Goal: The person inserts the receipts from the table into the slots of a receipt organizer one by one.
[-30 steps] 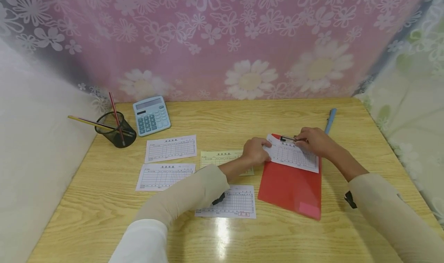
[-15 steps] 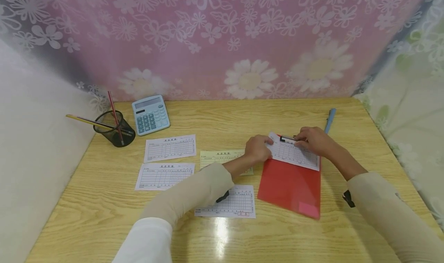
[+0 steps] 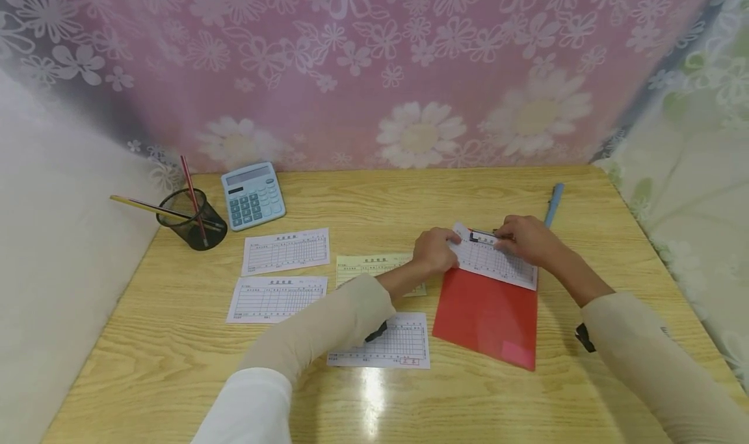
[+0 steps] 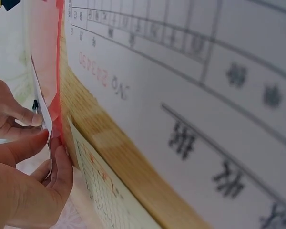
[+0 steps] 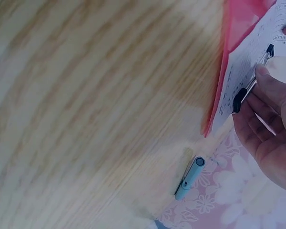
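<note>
Clock directions as in the head view. On wood-grain table [image 3: 468, 405], toward 10 o'clock: black mesh cup [image 3: 196, 235]. Contains at least a red pencil [image 3: 188, 176] and a yellow pencil [image 3: 140, 205], with ends out over the rim toward 11 and 9 o'clock. Just beside cup, at its 2 o'clock: calculator [image 3: 253, 197].

Toward 3 o'clock: red clipboard [image 3: 486, 320], with white slip [image 3: 488, 261] across its upper part. At slip's 12 o'clock edge: black-ended clip [image 5: 241, 97], seemingly over the paper; cannot tell whether clamped, being partly hidden by fingers.

Left hand [image 3: 435, 251] at slip's 9 o'clock end: in a near-closed pinch on the paper, thumb on top. Right hand [image 3: 526, 238] at slip's 2 o'clock: thumb and fingers together on the clip.

Near right hand, at clipboard's 1 o'clock: blue pen [image 3: 554, 203]. At clipboard's 9: yellow slip [image 3: 354, 268]. At its 8: stamped slip [image 3: 406, 340], partly hidden by left sleeve [image 3: 328, 327].
</note>
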The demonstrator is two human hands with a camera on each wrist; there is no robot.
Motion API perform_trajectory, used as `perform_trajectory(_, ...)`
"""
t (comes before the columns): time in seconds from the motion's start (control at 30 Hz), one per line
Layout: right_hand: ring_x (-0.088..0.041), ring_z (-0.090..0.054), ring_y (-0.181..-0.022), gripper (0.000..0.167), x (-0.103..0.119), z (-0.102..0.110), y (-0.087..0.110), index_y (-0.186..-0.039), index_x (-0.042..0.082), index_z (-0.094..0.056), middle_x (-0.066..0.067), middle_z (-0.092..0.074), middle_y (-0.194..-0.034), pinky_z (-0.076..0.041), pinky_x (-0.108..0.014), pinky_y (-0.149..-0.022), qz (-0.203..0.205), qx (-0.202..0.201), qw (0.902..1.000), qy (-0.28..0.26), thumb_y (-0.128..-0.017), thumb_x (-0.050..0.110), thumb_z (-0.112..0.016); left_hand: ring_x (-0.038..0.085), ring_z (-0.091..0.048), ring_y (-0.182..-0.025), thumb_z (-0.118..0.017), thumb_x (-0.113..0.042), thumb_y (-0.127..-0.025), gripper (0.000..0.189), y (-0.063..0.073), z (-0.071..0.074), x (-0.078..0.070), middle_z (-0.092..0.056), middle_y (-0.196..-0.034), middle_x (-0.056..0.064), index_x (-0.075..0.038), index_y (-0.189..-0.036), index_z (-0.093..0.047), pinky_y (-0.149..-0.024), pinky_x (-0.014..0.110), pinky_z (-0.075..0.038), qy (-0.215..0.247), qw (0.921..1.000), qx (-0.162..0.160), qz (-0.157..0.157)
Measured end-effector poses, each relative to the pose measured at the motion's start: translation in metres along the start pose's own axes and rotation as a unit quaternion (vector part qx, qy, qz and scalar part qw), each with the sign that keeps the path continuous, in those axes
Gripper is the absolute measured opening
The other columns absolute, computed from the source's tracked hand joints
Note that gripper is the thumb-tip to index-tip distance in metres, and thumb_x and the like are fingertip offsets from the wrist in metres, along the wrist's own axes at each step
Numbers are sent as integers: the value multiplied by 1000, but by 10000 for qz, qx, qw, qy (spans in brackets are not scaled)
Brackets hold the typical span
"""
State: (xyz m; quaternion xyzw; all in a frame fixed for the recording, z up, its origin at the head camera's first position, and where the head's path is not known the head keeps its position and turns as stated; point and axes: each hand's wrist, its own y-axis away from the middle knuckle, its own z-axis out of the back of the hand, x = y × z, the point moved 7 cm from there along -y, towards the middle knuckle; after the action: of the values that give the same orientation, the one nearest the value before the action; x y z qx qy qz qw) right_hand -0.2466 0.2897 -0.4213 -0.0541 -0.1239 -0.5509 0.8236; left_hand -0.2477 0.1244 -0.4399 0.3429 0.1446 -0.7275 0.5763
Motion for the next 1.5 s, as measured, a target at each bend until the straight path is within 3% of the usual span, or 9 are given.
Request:
perform_trajectory(0.23, -23, -62, -75, 24, 1, 2, -3, -99, -2, -72, -11, -65, -87, -49, -39, -67, 50, 25, 10000, 46, -82, 14, -73, 12, -54, -103, -77, -6, -73, 51, -2, 3, 10, -63, -127, -2, -18, -121, -66, -75, 19, -44, 327, 9991, 263, -117)
perform_trajectory(0.43, -24, -62, -80, 26, -2, 3, -3, -102, 0, -72, -11, -66, -92, -50, -39, -69, -158, 210, 9996, -59, -82, 17, -73, 14, -55, -110, -76, -7, -75, 51, -1, 10, 17, -63, -128, -1, -17, -124, -64, -86, 24, -46, 342, 9984, 389, -248)
perform_trajectory(0.57, -25, -62, -80, 25, -2, 2, -5, -101, 1, -73, -11, -66, -91, -50, -39, -69, -170, 273, 9994, -130, -83, 17, -72, 18, -58, -114, -77, -6, -76, 52, 2, 22, 22, -65, -124, 2, -13, -125, -62, -90, 27, -48, 655, 9962, 433, -380)
perform_trajectory(0.67, -26, -62, -82, 25, -2, 1, -8, -101, 1, -73, -11, -66, -93, -51, -40, -71, -200, 394, 9988, -197, -83, 19, -72, 22, -60, -113, -76, -5, -77, 51, 3, 37, 32, -66, -121, 6, -10, -126, -61, -83, 26, -51, 972, 9931, 469, -451)
perform_trajectory(0.77, -25, -63, -82, 26, -6, 1, -12, -100, 2, -74, -12, -67, -95, -52, -39, -70, -298, 555, 9977, -244, -82, 21, -73, 27, -62, -108, -74, -5, -79, 50, 4, 58, 45, -65, -121, 11, -7, -127, -60, -72, 23, -52, 1190, 9903, 480, -527)
perform_trajectory(0.9, -23, -64, -79, 26, -9, 5, -17, -98, 4, -75, -12, -69, -96, -52, -37, -66, -372, 774, 9961, -218, -81, 24, -74, 30, -55, -117, -73, -8, -81, 50, 8, 87, 66, -64, -123, 13, -5, -128, -58, -63, 21, -48, 1194, 9905, 450, -511)
perform_trajectory(1.17, -27, -63, -84, 26, -7, 9, -19, -97, 4, -75, -16, -70, -100, -50, -38, -66, -512, 987, 9933, -305, -80, 24, -74, 32, -52, -121, -72, -11, -83, 48, 18, 140, 121, -62, -125, 13, -5, -128, -58, -88, 41, -52, 1005, 9948, 130, -130)
perform_trajectory(1.33, -24, -62, -83, 25, -9, 6, -18, -96, 5, -75, -15, -71, -99, -49, -36, -66, -606, 926, 9931, -391, -80, 24, -75, 32, -61, -109, -69, -14, -85, 49, 30, 165, 156, -57, -131, 14, -5, -131, -54, -85, 42, -53, 937, 9954, 46, 215)
perform_trajectory(1.5, -21, -60, -80, 28, -10, 4, -13, -99, 5, -74, -14, -70, -99, -49, -36, -66, -799, 908, 9916, -465, -79, 25, -75, 33, -58, -112, -70, -17, -85, 50, 51, 190, 186, -55, -133, 17, -2, -131, -54, -85, 44, -52, 552, 9975, -314, 297)
